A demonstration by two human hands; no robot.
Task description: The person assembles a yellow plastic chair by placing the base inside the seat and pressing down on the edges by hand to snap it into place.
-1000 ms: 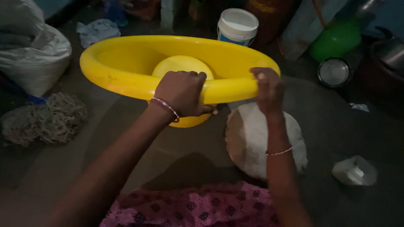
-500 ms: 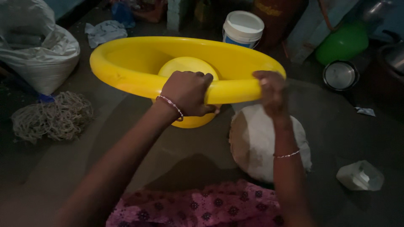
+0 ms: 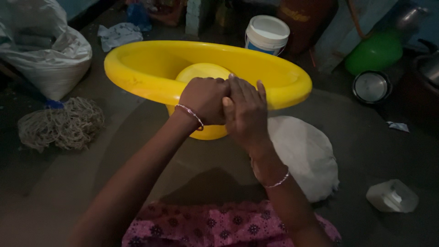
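Note:
A large yellow plastic basin (image 3: pixel 141 68) is held up off the floor, tilted towards me, with a round raised bulge (image 3: pixel 201 71) in its bottom. My left hand (image 3: pixel 203 100) grips the near rim at its middle, fingers curled over the edge. My right hand (image 3: pixel 247 110) lies flat against the left hand and the rim, fingers together and pointing up. Each wrist wears a thin bangle. Below the basin a round white cloth-covered bundle (image 3: pixel 306 155) rests on the dark floor.
A full white sack (image 3: pixel 45 59) and a rope mop head (image 3: pixel 61 123) lie at left. A white bucket (image 3: pixel 266 34), a green pot (image 3: pixel 375 52), a steel lid (image 3: pixel 370 87) and a small white container (image 3: pixel 392 196) stand around. My pink patterned clothing (image 3: pixel 219 224) fills the bottom.
My right hand left the rim's right side and moved left, now against my left hand. The basin shifted slightly in view.

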